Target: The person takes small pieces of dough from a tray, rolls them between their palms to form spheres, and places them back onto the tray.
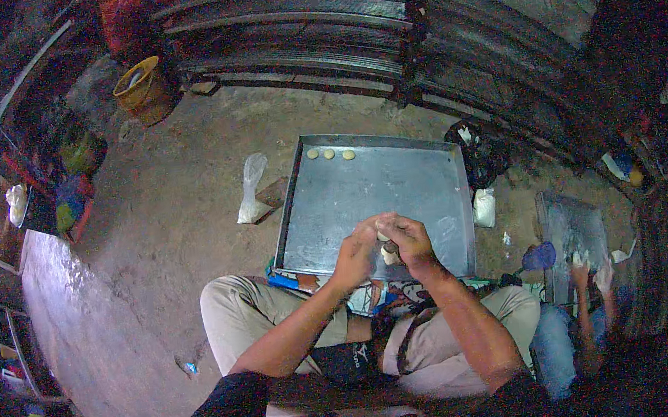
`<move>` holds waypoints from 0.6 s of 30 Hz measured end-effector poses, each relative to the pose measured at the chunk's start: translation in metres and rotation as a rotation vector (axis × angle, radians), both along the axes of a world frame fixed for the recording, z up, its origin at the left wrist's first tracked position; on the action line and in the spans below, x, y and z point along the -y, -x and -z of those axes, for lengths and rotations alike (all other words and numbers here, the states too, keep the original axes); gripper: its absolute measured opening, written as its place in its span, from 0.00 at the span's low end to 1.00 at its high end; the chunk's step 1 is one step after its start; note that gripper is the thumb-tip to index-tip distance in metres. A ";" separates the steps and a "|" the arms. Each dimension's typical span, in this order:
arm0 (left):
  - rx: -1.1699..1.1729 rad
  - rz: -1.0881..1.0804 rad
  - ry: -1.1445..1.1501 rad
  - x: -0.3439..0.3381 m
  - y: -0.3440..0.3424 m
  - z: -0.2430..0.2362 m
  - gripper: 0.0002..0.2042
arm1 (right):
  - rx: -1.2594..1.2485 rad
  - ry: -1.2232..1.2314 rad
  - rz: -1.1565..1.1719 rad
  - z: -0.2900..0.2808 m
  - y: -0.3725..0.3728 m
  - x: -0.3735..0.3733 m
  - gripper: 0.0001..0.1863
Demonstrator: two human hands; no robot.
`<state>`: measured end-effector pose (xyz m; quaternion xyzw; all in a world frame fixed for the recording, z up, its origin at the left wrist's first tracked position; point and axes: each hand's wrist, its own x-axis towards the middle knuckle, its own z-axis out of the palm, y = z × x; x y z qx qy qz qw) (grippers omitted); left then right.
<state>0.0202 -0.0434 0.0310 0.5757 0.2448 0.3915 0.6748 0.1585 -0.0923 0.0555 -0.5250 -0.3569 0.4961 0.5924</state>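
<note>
My left hand (355,252) and my right hand (409,240) meet over the near edge of a large grey metal baking tray (396,196) on the floor. Both close around a small pale lump of dough (387,253) held between the fingers. Three small round dough pieces (327,154) lie in a row at the tray's far left corner. The rest of the tray's surface is bare metal. My knees in beige trousers frame the tray's near side.
A clear plastic bag (252,190) lies left of the tray, a small white bag (484,207) at its right. A yellow bucket (142,88) stands far left. Another person's hands (592,273) work over a second tray (575,229) at right. Metal racks line the back.
</note>
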 end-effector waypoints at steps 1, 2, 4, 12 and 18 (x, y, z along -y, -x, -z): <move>-0.033 -0.016 -0.095 0.003 -0.004 -0.003 0.16 | 0.022 0.015 -0.019 0.005 -0.004 0.000 0.14; -0.065 -0.032 -0.190 0.004 -0.007 -0.004 0.17 | 0.044 0.030 -0.038 0.014 -0.010 -0.001 0.14; -0.087 -0.064 -0.143 0.006 -0.007 -0.004 0.16 | 0.166 0.056 -0.050 0.022 -0.014 -0.003 0.15; 0.035 -0.195 0.323 -0.005 -0.004 0.003 0.15 | 0.112 -0.081 -0.094 0.020 0.007 -0.008 0.16; 0.083 -0.071 0.409 0.000 -0.001 -0.004 0.17 | -0.079 0.088 -0.154 0.003 0.009 0.000 0.14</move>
